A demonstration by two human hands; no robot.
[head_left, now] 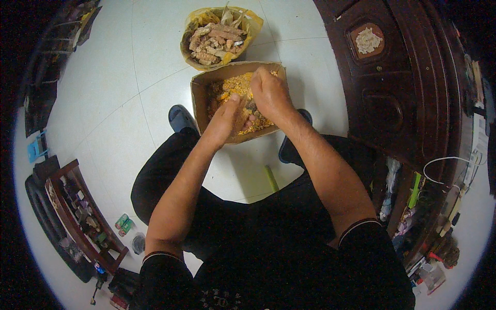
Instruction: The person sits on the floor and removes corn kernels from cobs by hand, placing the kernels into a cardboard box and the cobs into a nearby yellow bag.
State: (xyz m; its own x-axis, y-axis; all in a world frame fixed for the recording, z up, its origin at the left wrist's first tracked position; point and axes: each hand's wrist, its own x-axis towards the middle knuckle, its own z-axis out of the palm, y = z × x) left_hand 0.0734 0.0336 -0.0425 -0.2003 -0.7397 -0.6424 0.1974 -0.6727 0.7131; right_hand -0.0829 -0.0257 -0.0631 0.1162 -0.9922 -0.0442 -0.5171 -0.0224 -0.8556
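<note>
A cardboard box (200, 104) stands on the floor between my feet, with loose yellow corn kernels (237, 83) inside. My left hand (228, 118) is over its near left part, palm turned inward, thumb and fingers apart above the kernels. My right hand (269, 91) is over the right part, its fingers curled inward. Whether something lies within that curl is hidden by the back of the hand. A small dark patch shows between the two hands, too blurred to name. Just beyond the box, a bin lined with a yellow plastic bag (254, 27) holds bare corn cobs (217, 40) and some husks.
A dark wooden cabinet (387, 77) runs along the right, bearing a dish of pale pieces (368, 40). Blue slippers (180, 118) flank the box. A green stick-like thing (271, 178) lies before me. At left are a wooden shelf (64, 170) and green cans (123, 224).
</note>
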